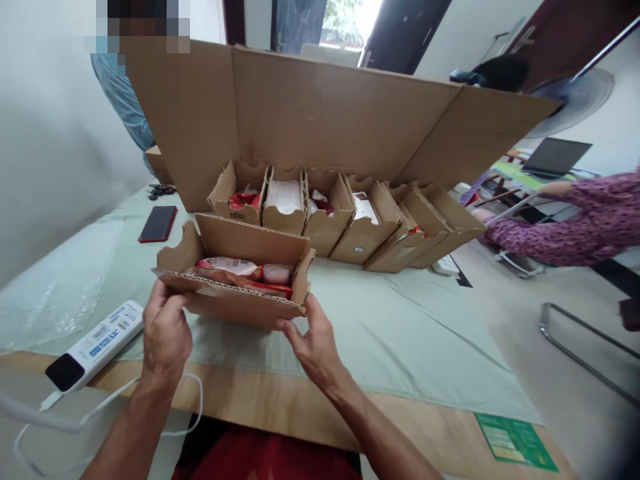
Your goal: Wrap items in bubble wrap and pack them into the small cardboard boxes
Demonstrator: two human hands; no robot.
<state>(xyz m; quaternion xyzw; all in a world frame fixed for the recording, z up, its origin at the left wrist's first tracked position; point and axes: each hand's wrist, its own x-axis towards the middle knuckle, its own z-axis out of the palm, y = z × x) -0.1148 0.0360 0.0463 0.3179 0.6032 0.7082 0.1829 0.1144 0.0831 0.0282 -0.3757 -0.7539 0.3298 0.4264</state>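
Between my two hands is an open-topped cardboard box (250, 235), long side toward me and slightly tilted. My left hand (167, 330) grips its near left corner, thumb against the front wall. At the near right corner, my right hand (316, 337) is closed on the box edge, thumb on the front. Inside lie a pink-and-white bottle (230, 267) with a pale pink cap and red packaging (273, 289) beside it. Whether the box bottom touches the table cannot be made out. Behind it stands a row of several similar cardboard boxes (320, 230) with red and white items inside.
A tall folded cardboard panel (330, 113) stands behind the row. A dark phone (158, 223) lies at left, a white power strip (100, 340) with a cable nearer me. Bubble wrap (50, 293) covers the left side; a green card (517, 440) lies front right. Two people are nearby.
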